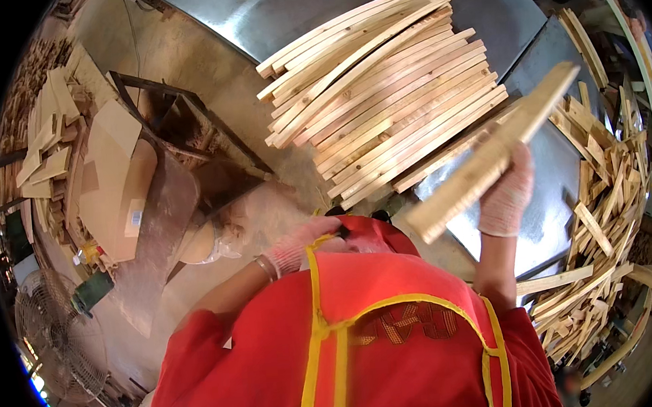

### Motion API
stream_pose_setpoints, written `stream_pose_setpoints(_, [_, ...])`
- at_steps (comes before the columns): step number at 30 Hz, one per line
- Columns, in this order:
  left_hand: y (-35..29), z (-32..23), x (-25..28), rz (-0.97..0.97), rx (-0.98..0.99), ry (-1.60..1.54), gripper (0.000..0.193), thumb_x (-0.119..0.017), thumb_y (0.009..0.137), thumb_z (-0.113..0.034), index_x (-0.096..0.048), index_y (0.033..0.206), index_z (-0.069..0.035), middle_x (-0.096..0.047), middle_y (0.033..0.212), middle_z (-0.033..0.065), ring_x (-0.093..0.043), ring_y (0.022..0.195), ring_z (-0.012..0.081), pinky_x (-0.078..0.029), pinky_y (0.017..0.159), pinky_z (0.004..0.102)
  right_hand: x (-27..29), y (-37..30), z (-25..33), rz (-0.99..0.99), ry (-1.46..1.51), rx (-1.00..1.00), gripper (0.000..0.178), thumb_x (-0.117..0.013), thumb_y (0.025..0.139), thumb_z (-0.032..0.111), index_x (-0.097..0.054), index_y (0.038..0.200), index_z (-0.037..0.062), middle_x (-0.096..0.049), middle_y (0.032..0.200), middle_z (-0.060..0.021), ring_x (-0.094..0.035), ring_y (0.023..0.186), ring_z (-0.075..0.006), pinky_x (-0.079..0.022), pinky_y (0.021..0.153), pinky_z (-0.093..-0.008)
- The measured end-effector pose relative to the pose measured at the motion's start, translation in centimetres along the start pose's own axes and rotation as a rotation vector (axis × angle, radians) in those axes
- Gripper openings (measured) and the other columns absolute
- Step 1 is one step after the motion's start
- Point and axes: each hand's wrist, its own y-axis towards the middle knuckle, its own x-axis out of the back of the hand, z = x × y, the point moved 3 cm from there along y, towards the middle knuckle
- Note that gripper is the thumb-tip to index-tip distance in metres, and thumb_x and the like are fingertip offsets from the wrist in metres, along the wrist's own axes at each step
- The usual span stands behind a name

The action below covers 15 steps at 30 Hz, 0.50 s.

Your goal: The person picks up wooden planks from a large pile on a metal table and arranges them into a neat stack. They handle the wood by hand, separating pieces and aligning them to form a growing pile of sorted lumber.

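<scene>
My right hand (pixel 510 193), in a pale knitted glove, grips a wooden slat (pixel 494 156) near its middle. The slat is raised and tilted, its far end pointing up to the right and slightly blurred. My left hand (pixel 296 245), also gloved, is at the front of my red apron (pixel 393 275), by its yellow-trimmed edge. Its fingers are partly hidden, and I cannot make out whether they hold anything. Ahead lies a stack of slightly curved wooden slats (pixel 401 90), side by side on a grey metal table (pixel 480 23).
Many wooden offcuts (pixel 599 220) are heaped at the right. To the left stand a dark metal frame (pixel 182 123), cardboard sheets (pixel 106 182) and a wire-caged fan (pixel 59 331). More wood pieces (pixel 50 149) are piled at the far left.
</scene>
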Motion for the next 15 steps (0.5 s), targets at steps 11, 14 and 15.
stream_pose_setpoints(11, [8.8, 1.2, 3.5, -0.355, 0.032, -0.895, 0.028, -0.074, 0.096, -0.026, -0.071, 0.112, -0.003, -0.069, 0.098, 0.0042, -0.064, 0.09, 0.0192, -0.054, 0.086, 0.0351, 24.1, 3.1, -17.7, -0.417, -0.257, -0.01, 0.047, -0.057, 0.102, 0.022, -0.049, 0.147, 0.009, -0.064, 0.108, -0.0071, -0.062, 0.09, -0.0205, -0.055, 0.081, -0.037])
stream_pose_setpoints(14, [6.4, -2.0, 1.4, -0.408, -0.054, -0.887, 0.021, -0.07, 0.098, -0.024, -0.07, 0.106, -0.004, -0.069, 0.099, 0.0053, -0.064, 0.094, 0.0191, -0.054, 0.087, 0.0357, 13.5, 3.4, -20.8, -0.351, -0.494, -0.032, 0.076, -0.064, 0.097, 0.018, -0.029, 0.164, 0.0081, -0.066, 0.118, -0.0141, -0.064, 0.1, -0.0256, -0.054, 0.089, -0.0354])
stream_pose_setpoints(15, [4.4, -5.1, 0.3, -0.416, -0.053, -0.827, 0.022, -0.069, 0.099, -0.025, -0.07, 0.104, -0.004, -0.07, 0.099, 0.0058, -0.065, 0.096, 0.0193, -0.054, 0.088, 0.0355, 11.6, 3.8, -20.8, -0.323, -0.523, -0.002, 0.076, -0.064, 0.097, 0.019, -0.028, 0.164, 0.0083, -0.065, 0.124, -0.0159, -0.065, 0.104, -0.026, -0.053, 0.092, -0.0337])
